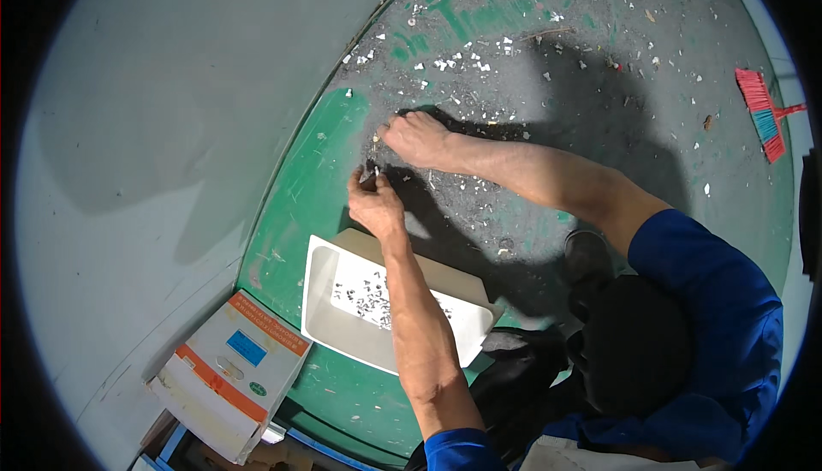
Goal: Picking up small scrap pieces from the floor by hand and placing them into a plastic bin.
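Note:
My left hand (pixel 377 204) reaches over the end of a white plastic bin, its thumb and fingers curled around a small white piece (pixel 377 171) at the tips. Just beyond it, my right hand (pixel 417 140) is down at the dusty floor with its fingers bent inward. Whatever those right fingers pinch is hidden beneath them. The white bin (pixel 318 300) lies below my left forearm, which crosses it. Many small dark and whitish bits (pixel 370 298) are scattered over the bin's bottom. Loose white scraps (pixel 449 63) are strewn across the floor beyond my hands.
A grey wall (pixel 163 111) rises along the left. A worn white and orange cardboard box (pixel 244 355) sits beside the bin, above a blue-edged crate (pixel 317 452). At the far right is a red and blue broom head (pixel 760 116). My dark shoe (pixel 587 254) rests on the floor.

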